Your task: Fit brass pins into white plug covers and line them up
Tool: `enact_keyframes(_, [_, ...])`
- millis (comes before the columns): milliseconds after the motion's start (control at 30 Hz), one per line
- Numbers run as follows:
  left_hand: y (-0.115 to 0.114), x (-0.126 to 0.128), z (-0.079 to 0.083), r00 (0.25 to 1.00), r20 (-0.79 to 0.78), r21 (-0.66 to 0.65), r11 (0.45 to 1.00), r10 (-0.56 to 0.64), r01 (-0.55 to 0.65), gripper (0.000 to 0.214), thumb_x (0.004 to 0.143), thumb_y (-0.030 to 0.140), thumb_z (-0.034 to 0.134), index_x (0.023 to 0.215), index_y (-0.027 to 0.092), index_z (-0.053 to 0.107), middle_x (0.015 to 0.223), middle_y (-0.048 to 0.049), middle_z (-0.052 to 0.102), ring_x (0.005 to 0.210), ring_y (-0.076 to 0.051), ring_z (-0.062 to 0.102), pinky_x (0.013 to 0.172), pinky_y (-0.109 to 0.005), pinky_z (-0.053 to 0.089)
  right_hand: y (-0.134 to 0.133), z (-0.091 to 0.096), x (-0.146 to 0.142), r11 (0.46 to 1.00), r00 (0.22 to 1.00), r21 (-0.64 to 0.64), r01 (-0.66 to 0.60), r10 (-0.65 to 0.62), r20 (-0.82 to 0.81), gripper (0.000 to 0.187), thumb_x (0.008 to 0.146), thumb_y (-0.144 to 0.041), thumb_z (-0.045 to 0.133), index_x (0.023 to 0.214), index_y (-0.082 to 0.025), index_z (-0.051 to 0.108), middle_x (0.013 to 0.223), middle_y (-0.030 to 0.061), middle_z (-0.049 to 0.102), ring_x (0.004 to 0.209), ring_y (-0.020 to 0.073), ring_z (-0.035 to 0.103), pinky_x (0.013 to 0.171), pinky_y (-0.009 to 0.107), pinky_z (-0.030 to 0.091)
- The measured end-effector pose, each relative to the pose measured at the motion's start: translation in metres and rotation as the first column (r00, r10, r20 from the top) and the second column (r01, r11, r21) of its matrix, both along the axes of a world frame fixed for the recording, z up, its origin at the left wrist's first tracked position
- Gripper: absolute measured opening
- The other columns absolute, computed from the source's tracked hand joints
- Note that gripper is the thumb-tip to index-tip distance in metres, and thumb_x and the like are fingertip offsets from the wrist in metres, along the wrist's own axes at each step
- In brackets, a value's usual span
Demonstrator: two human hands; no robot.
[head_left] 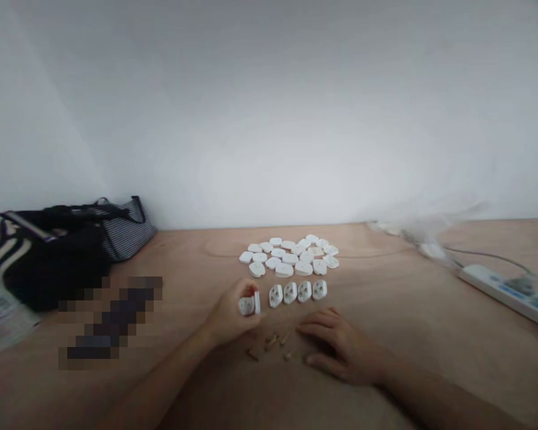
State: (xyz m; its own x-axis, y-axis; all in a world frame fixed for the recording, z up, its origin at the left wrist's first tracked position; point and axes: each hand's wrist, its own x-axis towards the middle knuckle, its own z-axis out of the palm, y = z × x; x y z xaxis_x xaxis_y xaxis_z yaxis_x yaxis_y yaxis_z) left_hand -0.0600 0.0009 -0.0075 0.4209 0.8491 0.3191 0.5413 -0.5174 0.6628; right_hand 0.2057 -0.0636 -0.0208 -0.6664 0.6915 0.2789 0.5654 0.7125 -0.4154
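My left hand (pixel 233 315) is closed around a white plastic socket shell (pixel 247 306), gripped between thumb and fingers at the left end of a row. A thin white edge stands upright at the shell's right side. To its right are several similar white shells (pixel 290 292), set in a line with their recessed insides showing. My right hand (pixel 338 346) lies on the table with its fingers stretched out and apart, holding nothing. Between my hands lie several small brass-coloured metal pieces (pixel 272 341), too blurred to make out exactly. A darker reddish piece (pixel 251 355) lies left of them.
Behind the row, many white plastic covers (pixel 289 258) lie in a cluster on the wooden table (pixel 197 388). Black bags (pixel 63 257) and a pixelated dark object (pixel 116 322) are at left. A white power strip (pixel 506 292) and clear plastic film (pixel 430 230) are at right.
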Motion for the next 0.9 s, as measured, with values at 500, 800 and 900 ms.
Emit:
enact_keyframes(500, [0.025,-0.004,-0.002,0.984,-0.179,0.134,0.991,0.009,0.016,0.06,0.059,0.037,0.079,0.114,0.02,0.059,0.115,-0.0082,0.063,0.108,-0.029,0.055,0.094,-0.041,0.041,0.062,0.027,-0.039,0.96,0.972,0.196,0.201,-0.22,0.08,0.049,0.078,-0.041,0.062,0.122,-0.024,0.05,0.118,0.0094,0.059,0.111,0.0287,0.045,0.096,0.052,0.019])
enact_keyframes(800, [-0.023,-0.019,-0.001,0.978,-0.189,0.271,0.953,-0.088,0.139,0.009,0.081,0.022,0.059,0.087,0.02,0.065,0.091,-0.0054,0.063,0.086,-0.019,0.059,0.079,-0.031,0.047,0.082,0.022,-0.059,0.97,0.982,0.167,0.179,-0.187,0.035,0.045,0.07,-0.037,0.07,0.11,-0.021,0.057,0.104,0.0102,0.064,0.105,0.029,0.052,0.099,0.059,0.008])
enact_keyframes(900, [-0.029,-0.021,-0.004,0.976,-0.178,0.225,0.96,-0.127,0.166,0.012,0.081,0.022,0.059,0.091,0.02,0.066,0.093,-0.0059,0.063,0.088,-0.02,0.059,0.079,-0.031,0.048,0.082,0.023,-0.054,0.964,0.975,0.145,0.221,-0.217,-0.048,0.052,0.067,-0.03,0.071,0.114,-0.02,0.052,0.112,0.0102,0.061,0.108,0.0281,0.052,0.101,0.057,0.012])
